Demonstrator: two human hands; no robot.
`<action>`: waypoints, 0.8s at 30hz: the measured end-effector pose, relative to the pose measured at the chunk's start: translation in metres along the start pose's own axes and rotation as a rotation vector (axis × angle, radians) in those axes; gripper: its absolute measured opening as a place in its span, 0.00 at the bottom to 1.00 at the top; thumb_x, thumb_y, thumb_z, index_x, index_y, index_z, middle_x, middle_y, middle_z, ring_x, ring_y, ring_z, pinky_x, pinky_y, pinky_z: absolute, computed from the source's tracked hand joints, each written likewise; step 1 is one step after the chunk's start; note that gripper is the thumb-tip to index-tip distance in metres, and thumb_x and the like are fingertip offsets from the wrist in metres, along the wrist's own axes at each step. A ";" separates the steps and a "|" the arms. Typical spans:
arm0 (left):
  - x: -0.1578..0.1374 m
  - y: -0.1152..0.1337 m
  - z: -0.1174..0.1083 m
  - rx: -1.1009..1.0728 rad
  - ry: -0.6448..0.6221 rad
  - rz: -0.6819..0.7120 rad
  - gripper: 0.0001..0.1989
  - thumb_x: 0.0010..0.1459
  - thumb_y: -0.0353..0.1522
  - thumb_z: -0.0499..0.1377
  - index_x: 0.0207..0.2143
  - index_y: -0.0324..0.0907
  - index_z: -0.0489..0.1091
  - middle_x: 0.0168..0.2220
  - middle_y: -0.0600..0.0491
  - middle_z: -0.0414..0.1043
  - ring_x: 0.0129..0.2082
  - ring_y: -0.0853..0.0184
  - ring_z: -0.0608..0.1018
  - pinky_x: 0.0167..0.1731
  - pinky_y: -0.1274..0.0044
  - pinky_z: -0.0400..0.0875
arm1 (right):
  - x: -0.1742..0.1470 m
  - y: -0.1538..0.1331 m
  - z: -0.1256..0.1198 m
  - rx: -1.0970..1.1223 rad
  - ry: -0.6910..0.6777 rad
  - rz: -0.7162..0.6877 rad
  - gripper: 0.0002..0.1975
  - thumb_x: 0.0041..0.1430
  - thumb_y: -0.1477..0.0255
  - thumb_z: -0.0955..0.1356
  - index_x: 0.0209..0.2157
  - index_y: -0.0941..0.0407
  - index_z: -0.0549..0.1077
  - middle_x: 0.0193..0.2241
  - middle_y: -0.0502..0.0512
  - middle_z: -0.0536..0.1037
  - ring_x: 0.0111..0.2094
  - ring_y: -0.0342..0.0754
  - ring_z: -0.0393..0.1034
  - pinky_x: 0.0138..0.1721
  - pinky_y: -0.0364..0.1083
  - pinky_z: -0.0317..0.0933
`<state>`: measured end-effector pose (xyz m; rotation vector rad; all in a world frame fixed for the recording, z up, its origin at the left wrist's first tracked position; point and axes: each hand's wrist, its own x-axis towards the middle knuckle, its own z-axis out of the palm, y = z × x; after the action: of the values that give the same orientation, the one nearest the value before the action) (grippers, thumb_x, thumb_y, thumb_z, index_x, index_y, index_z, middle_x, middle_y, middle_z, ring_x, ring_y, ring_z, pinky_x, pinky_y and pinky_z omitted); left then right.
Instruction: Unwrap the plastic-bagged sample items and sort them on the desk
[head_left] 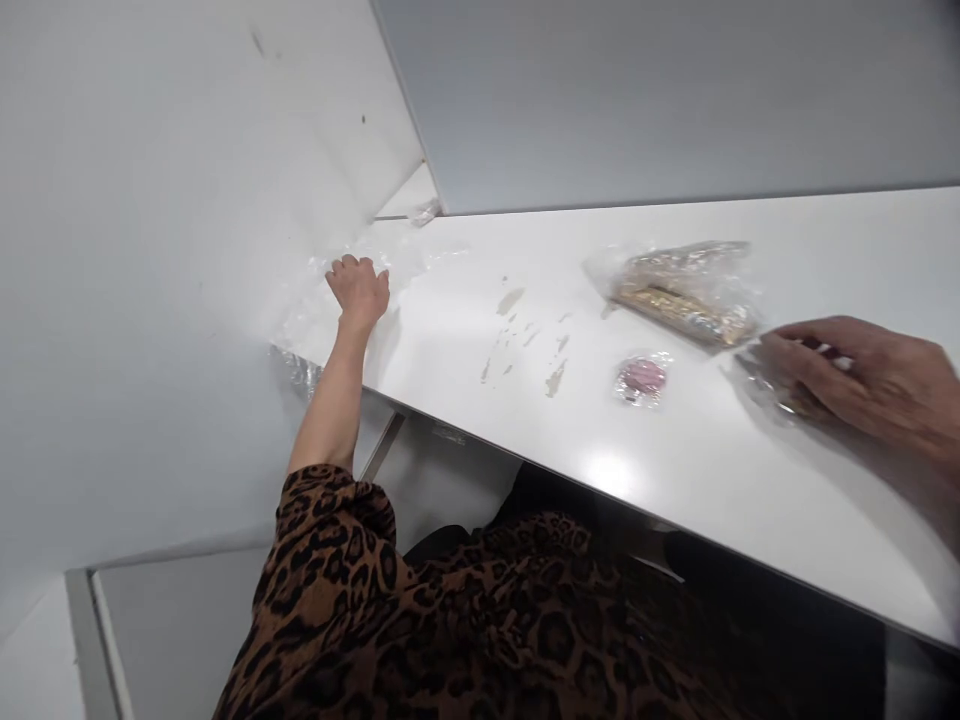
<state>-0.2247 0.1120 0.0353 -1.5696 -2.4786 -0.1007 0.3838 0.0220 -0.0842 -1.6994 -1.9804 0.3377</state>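
My left hand (358, 290) reaches to the far left end of the white table (450, 340). Its fingers are curled down into crumpled clear plastic bags (300, 310). At the right, my right hand (862, 375) is closed, thumb against fingers, on a clear plastic packet (772, 390); its contents are mostly hidden and blurred. Just beyond those fingertips lies a clear bag of gold-coloured items (686, 305). A small clear packet with a pink item (643, 378) rests to the left of my right hand, apart from it.
Worn, stained patches (555, 380) mark the tabletop. A grey panel (675, 100) rises behind the table, and a white wall (150, 250) stands at the left. Another scrap of clear plastic (424, 212) sits in the back corner. My leopard-print top (480, 620) is close to the table's front edge.
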 end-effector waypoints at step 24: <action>-0.121 0.315 -0.012 -1.029 -0.214 0.553 0.12 0.77 0.32 0.47 0.57 0.45 0.63 0.59 0.46 0.75 0.58 0.64 0.79 0.58 0.68 0.77 | 0.003 -0.028 -0.019 0.365 0.103 0.064 0.19 0.65 0.50 0.65 0.38 0.52 0.75 0.39 0.60 0.81 0.31 0.54 0.70 0.40 0.57 0.70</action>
<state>0.1105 0.1393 0.0051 -2.6825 -2.0736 -1.3358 0.3695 0.0175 -0.0538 -1.5141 -1.6729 0.5835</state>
